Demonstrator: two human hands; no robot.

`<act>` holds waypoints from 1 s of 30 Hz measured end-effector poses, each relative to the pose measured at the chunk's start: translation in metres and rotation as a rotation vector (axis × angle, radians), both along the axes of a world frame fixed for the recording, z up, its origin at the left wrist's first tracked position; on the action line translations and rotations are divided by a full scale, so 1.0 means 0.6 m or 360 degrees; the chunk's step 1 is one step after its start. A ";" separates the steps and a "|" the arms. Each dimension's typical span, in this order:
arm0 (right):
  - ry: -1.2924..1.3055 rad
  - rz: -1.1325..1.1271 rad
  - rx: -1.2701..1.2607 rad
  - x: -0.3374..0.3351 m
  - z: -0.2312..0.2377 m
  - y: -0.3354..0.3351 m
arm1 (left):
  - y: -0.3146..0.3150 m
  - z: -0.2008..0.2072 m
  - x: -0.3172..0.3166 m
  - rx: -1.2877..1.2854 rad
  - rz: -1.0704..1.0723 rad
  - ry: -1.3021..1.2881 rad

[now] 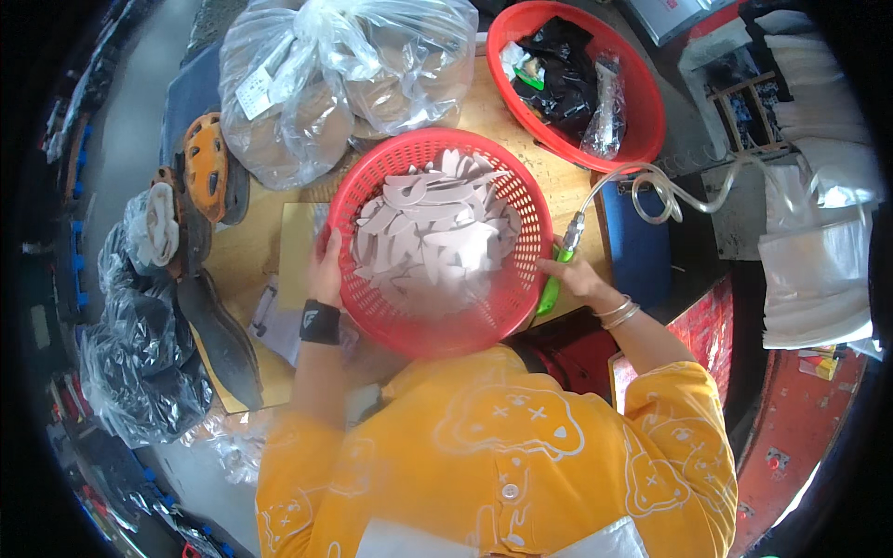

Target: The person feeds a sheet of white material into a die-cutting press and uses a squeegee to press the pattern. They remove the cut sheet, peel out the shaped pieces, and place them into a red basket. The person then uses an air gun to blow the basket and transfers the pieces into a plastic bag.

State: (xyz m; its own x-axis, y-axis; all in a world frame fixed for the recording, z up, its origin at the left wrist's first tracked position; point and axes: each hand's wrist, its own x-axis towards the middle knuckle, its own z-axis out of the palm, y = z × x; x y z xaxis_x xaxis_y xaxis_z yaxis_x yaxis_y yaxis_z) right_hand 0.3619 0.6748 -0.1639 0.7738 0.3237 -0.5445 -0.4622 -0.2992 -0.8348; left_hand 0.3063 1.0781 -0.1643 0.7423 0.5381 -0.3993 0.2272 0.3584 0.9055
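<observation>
A round red plastic basket [351, 302] with slotted sides is in front of me, close to my body. Inside it lies a heap of pale grey-white, flat curved pieces [445, 228]. My left hand [326, 267] is closed on the basket's left side, with a black band at the wrist. On the opposite side my right hand [575, 278] has its thumb at the rim, and its other fingers are mostly hidden. A green air blow gun [549, 298] lies across behind that hand, partly covered by it. Haze blurs the near part of the basket.
Beyond the basket, a wooden table [244, 251] bears a large clear bag of round brown items [307, 121]. At the far right is a red tub [648, 112] with black plastic. Shoe soles [223, 339] and an orange-black piece [205, 167] lie left. A clear hose [684, 197] crosses right.
</observation>
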 end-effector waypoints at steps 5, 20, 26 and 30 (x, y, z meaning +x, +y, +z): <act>-0.0678 -0.0168 0.0240 -0.047 0.059 0.014 | 0.002 0.047 -0.042 0.0196 -0.0103 -0.0346; -0.0561 -0.0085 -0.0311 -0.036 0.092 0.025 | 0.020 0.031 -0.052 0.0336 -0.0071 -0.0239; -0.0459 -0.0077 -0.0569 -0.031 0.047 0.017 | -0.003 -0.010 -0.028 0.0058 -0.0079 0.0092; -0.0106 -0.0043 -0.0770 -0.001 -0.028 0.002 | 0.005 -0.058 0.000 0.0001 -0.0004 0.0156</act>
